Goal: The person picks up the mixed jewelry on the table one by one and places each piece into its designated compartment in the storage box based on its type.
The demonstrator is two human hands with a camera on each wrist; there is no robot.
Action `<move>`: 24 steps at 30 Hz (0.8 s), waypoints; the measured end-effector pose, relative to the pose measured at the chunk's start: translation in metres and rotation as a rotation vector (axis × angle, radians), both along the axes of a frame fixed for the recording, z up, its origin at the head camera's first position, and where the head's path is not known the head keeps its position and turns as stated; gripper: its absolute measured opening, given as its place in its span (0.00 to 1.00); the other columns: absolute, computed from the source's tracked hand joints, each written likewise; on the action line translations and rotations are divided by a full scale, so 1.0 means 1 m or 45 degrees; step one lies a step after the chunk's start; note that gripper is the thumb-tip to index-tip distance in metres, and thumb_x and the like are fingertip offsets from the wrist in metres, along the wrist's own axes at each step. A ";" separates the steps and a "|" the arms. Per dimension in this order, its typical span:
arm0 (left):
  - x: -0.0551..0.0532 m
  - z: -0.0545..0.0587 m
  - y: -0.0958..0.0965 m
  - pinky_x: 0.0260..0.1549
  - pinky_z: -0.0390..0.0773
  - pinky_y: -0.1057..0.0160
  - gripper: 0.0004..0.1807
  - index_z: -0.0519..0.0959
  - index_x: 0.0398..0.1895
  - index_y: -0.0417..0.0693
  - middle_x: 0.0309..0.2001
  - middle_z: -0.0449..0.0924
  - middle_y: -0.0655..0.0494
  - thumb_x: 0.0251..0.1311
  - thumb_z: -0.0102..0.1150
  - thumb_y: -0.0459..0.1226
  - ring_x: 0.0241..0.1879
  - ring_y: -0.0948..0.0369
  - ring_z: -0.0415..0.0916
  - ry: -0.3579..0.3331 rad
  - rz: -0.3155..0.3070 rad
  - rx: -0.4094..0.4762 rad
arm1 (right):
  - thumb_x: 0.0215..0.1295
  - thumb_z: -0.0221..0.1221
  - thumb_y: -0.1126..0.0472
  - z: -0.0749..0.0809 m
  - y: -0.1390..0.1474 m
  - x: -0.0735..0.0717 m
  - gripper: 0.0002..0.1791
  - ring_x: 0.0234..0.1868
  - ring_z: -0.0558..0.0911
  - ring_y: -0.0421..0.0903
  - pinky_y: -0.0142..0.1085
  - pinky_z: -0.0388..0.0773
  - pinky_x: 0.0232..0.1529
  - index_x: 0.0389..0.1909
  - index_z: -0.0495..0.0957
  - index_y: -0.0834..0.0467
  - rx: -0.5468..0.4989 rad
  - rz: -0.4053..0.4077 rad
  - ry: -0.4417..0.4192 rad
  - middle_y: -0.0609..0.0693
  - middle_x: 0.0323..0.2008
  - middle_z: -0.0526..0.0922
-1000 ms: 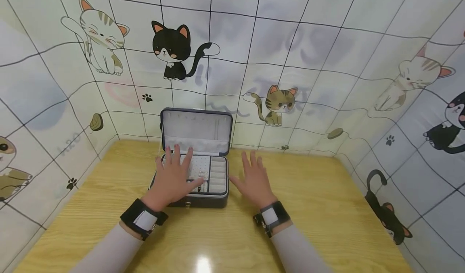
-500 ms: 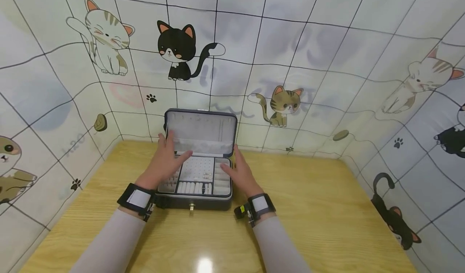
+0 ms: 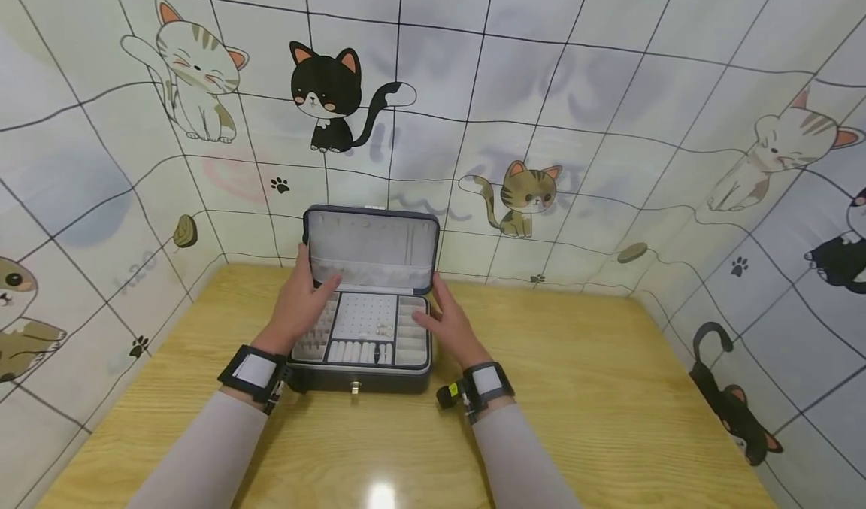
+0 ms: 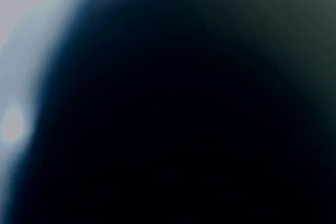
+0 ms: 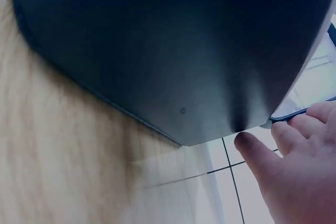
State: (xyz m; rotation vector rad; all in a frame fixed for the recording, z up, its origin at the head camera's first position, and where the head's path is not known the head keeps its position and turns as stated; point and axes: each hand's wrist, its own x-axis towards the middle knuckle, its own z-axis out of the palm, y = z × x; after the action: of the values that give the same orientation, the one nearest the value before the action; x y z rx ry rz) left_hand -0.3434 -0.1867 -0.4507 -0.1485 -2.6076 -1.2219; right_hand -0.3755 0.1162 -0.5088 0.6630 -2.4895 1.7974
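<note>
In the head view an open jewelry box (image 3: 395, 377) stands on the table, dark outside and pale inside, with its lid (image 3: 372, 249) raised at the back. My left hand (image 3: 298, 306) lies along the left side, fingers at the lid's left edge and thumb over the box's back left corner. At the right back corner is my right hand (image 3: 456, 328), its thumb over the right-hand compartments and fingers by the lid's lower corner. The right wrist view shows a fingertip (image 5: 244, 140) at the box's dark side wall. The left wrist view is almost wholly dark.
Small earrings (image 3: 384, 330) sit on a perforated white panel in the box, with ring rolls (image 3: 352, 352) in front and slots on both sides. A gold clasp (image 3: 355, 387) is on the front. Behind the wooden table (image 3: 555, 389) hangs a cat-printed cloth (image 3: 433, 140).
My hands moved from spread above and beside the box to its two sides near the lid's lower corners. In the last half second the left hand came lower, beside the lid's edge.
</note>
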 end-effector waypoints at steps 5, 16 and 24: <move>-0.002 -0.005 -0.001 0.81 0.50 0.35 0.50 0.31 0.85 0.35 0.86 0.38 0.32 0.80 0.48 0.51 0.85 0.36 0.43 0.028 0.054 0.069 | 0.76 0.63 0.56 -0.001 0.001 0.001 0.50 0.87 0.51 0.53 0.57 0.60 0.80 0.88 0.42 0.47 -0.050 0.009 0.014 0.47 0.88 0.45; 0.002 0.003 -0.022 0.75 0.62 0.33 0.48 0.37 0.85 0.31 0.78 0.58 0.23 0.82 0.44 0.54 0.78 0.31 0.60 -0.020 -0.009 0.185 | 0.77 0.62 0.58 -0.001 0.004 0.000 0.44 0.85 0.60 0.51 0.51 0.63 0.79 0.86 0.50 0.53 -0.090 -0.029 0.036 0.50 0.85 0.56; 0.011 0.007 -0.027 0.73 0.65 0.33 0.53 0.41 0.85 0.33 0.77 0.60 0.23 0.77 0.51 0.59 0.76 0.31 0.65 -0.068 -0.007 0.122 | 0.75 0.64 0.57 0.015 0.011 0.003 0.35 0.79 0.71 0.57 0.52 0.68 0.77 0.80 0.66 0.56 -0.047 -0.068 0.041 0.57 0.79 0.70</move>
State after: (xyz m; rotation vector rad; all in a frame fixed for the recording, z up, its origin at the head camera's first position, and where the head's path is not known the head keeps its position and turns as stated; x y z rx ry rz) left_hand -0.3327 -0.2136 -0.4440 -0.1061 -2.5882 -1.3674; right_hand -0.3723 0.1274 -0.4940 0.6124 -2.4229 1.7952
